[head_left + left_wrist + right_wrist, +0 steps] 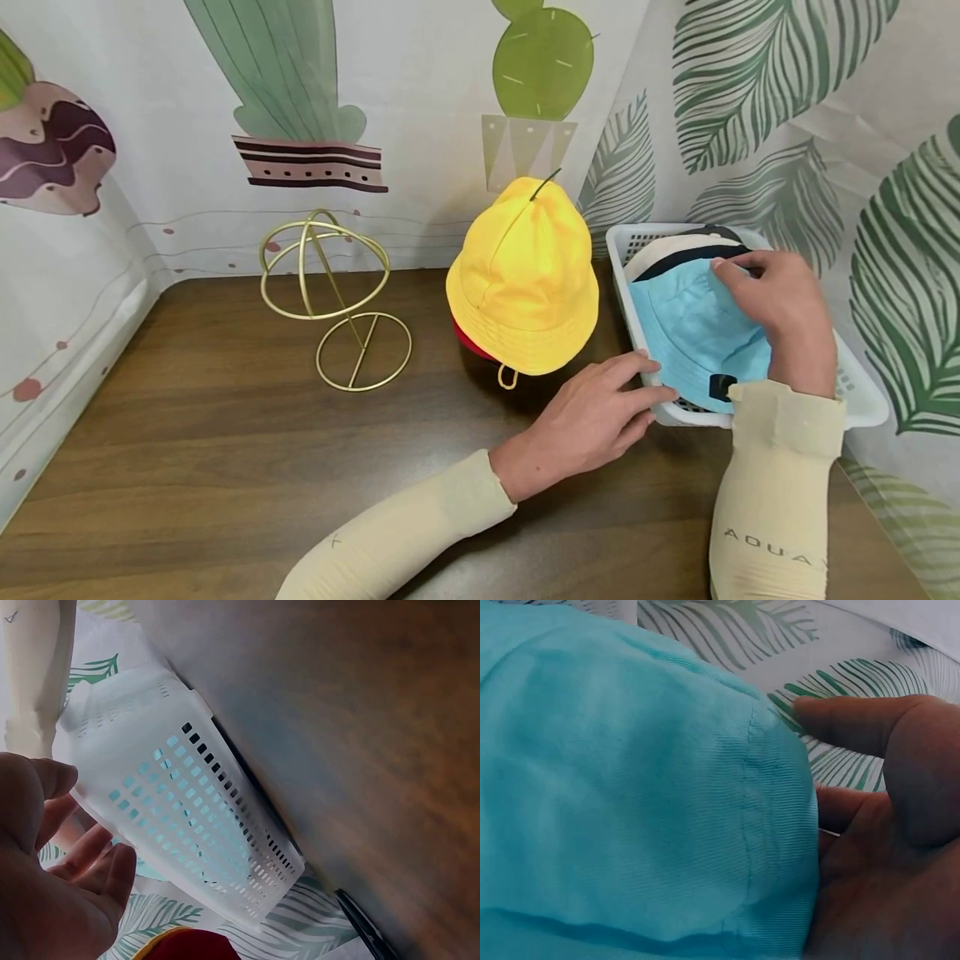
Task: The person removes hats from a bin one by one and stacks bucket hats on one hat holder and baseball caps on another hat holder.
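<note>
head: the basket holds a blue hat, other hats behind it; the right hand touches it with bent fingers, grip unclear. left wrist: the left hand, fingers loosely spread, touches the rim. right wrist: thumb and fingers stand apart at the hat's edge.

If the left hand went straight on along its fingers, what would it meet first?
Probably the white basket, right by the left hand; the blue hat lies just beyond its rim, though exact depth is unclear.
</note>
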### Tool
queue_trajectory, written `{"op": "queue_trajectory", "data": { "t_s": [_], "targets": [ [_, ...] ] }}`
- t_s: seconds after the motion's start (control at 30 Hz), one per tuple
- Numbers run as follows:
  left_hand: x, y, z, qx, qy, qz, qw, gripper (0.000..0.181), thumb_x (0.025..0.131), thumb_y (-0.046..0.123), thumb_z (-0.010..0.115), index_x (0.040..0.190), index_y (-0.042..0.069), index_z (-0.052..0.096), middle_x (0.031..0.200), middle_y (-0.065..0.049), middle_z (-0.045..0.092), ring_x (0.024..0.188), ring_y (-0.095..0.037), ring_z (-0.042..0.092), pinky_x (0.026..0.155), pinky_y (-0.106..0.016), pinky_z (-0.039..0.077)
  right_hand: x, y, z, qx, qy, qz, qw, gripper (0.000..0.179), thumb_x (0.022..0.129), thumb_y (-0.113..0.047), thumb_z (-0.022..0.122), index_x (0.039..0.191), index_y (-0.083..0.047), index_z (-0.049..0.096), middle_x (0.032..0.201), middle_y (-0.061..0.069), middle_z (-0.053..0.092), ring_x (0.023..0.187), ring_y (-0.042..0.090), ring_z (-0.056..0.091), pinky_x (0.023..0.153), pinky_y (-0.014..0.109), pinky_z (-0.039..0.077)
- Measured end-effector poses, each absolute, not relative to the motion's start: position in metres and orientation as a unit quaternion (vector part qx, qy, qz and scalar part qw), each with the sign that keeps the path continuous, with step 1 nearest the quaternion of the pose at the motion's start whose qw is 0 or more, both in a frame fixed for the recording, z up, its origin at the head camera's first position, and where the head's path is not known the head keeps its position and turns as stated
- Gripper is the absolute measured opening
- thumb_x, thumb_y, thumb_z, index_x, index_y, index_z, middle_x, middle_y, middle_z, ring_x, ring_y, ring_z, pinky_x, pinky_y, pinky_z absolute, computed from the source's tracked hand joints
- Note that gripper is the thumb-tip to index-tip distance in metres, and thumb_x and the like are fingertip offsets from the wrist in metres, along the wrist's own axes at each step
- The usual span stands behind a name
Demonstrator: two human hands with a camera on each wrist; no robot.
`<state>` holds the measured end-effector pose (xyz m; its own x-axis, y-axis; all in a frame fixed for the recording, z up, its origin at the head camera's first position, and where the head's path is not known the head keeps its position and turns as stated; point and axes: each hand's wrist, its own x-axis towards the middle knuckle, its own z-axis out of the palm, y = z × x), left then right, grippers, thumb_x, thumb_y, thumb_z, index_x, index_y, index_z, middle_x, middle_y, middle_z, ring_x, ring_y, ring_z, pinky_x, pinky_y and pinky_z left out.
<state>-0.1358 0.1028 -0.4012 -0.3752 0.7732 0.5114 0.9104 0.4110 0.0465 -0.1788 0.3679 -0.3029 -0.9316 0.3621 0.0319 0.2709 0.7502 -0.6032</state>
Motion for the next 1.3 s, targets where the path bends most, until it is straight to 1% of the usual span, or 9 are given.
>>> {"op": "queue_trajectory", "data": {
  "t_s": [0.1,0.2,0.37,0.53,0.67,0.77,0.9,1.13,1.3],
  "targets": [
    [-0.136,0.103,-0.401,-0.517,-0.811,-0.166,0.218,0.032,0.103,0.027,0.066,0.134,0.030,0.074,0.139,0.000,0.058,0.133,-0.013,0.056,0.098,-0.025,0.052,-0.179,0.367,-0.303,-0.158,-0.932,0.318,0.074,0.062,0.107,-0.046,0.049,0.140,0.006,0.059,0.141,0.031,0.055,0.120,0.046,0.051,0.088,0.055,0.046],
    [-0.136,0.104,-0.400,-0.516,-0.808,-0.174,0.226,0.030,0.103,0.025,0.064,0.131,0.030,0.076,0.136,0.000,0.059,0.127,-0.012,0.058,0.095,-0.025,0.053,-0.179,0.366,-0.302,-0.156,-0.927,0.330,0.089,0.054,0.107,-0.037,0.051,0.137,0.007,0.059,0.135,0.029,0.056,0.115,0.043,0.051,0.082,0.047,0.044],
    [-0.136,0.106,-0.400,-0.513,-0.806,-0.187,0.228,0.028,0.104,0.024,0.063,0.127,0.030,0.077,0.134,0.001,0.061,0.124,-0.012,0.061,0.098,-0.026,0.052,-0.176,0.363,-0.299,-0.153,-0.923,0.336,0.108,0.050,0.107,-0.033,0.054,0.134,0.008,0.060,0.131,0.027,0.057,0.113,0.039,0.051,0.079,0.043,0.043],
    [-0.135,0.107,-0.400,-0.510,-0.806,-0.194,0.228,0.026,0.104,0.024,0.064,0.125,0.029,0.078,0.132,0.001,0.062,0.125,-0.012,0.061,0.101,-0.027,0.051,-0.172,0.360,-0.294,-0.154,-0.917,0.347,0.124,0.048,0.105,-0.033,0.057,0.132,0.006,0.063,0.124,0.020,0.060,0.104,0.026,0.051,0.076,0.035,0.044],
    [-0.135,0.109,-0.401,-0.504,-0.807,-0.199,0.238,0.024,0.105,0.026,0.064,0.123,0.029,0.079,0.130,0.002,0.063,0.123,-0.012,0.061,0.102,-0.027,0.051,-0.168,0.356,-0.289,-0.162,-0.908,0.362,0.135,0.048,0.104,-0.033,0.058,0.135,0.003,0.065,0.123,0.012,0.060,0.102,0.016,0.050,0.076,0.028,0.045],
    [-0.134,0.110,-0.402,-0.499,-0.807,-0.205,0.242,0.022,0.106,0.028,0.063,0.120,0.030,0.080,0.129,0.002,0.064,0.121,-0.012,0.062,0.102,-0.026,0.051,-0.164,0.353,-0.285,-0.172,-0.902,0.369,0.142,0.050,0.104,-0.034,0.058,0.138,0.001,0.066,0.122,0.006,0.059,0.102,0.012,0.050,0.077,0.027,0.044],
    [-0.134,0.111,-0.402,-0.495,-0.808,-0.211,0.240,0.021,0.106,0.028,0.063,0.119,0.030,0.080,0.128,0.003,0.064,0.122,-0.011,0.062,0.103,-0.027,0.050,-0.159,0.348,-0.279,-0.177,-0.899,0.366,0.161,0.047,0.104,-0.033,0.057,0.135,0.002,0.067,0.115,0.002,0.057,0.096,0.012,0.049,0.075,0.029,0.043],
    [-0.134,0.111,-0.403,-0.492,-0.809,-0.214,0.240,0.021,0.107,0.028,0.062,0.119,0.030,0.080,0.128,0.002,0.064,0.127,-0.011,0.060,0.103,-0.027,0.050,-0.154,0.336,-0.268,-0.197,-0.876,0.370,0.239,0.032,0.103,-0.027,0.060,0.121,-0.004,0.073,0.094,-0.017,0.056,0.085,0.003,0.049,0.072,0.028,0.041],
    [-0.135,0.112,-0.404,-0.493,-0.808,-0.215,0.239,0.022,0.106,0.028,0.063,0.119,0.029,0.080,0.129,0.002,0.064,0.129,-0.012,0.060,0.105,-0.027,0.050,-0.149,0.330,-0.263,-0.193,-0.859,0.387,0.275,0.025,0.103,-0.024,0.061,0.114,-0.005,0.074,0.087,-0.023,0.055,0.083,0.002,0.050,0.072,0.026,0.040]
  ]
}}
